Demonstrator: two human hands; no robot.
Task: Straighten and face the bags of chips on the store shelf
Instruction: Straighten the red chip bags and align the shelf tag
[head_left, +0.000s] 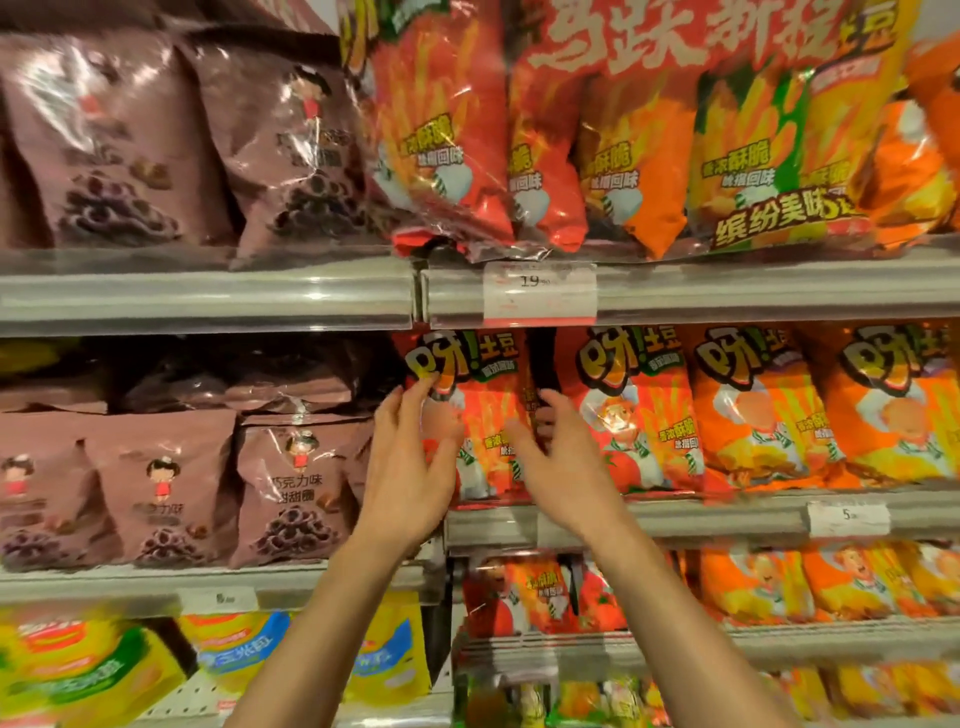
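A red chip bag (485, 415) stands upright at the left end of the middle shelf's red and orange row. My left hand (410, 467) lies against its left edge, fingertips up near the yellow logo, fingers nearly straight. My right hand (563, 462) is at the bag's right edge, fingers reaching into the dark gap between this bag and the neighbouring red bag (631, 415), thumb spread over the front. Whether either hand truly grips is unclear. More orange bags (758, 410) follow to the right.
Brown snack bags (296, 488) fill the shelves to the left. Large red and orange multipacks (452, 135) sit on the upper shelf, overhanging its rail with a price tag (540, 291). Lower shelves hold small chip bags (524, 597) and yellow packs (88, 675).
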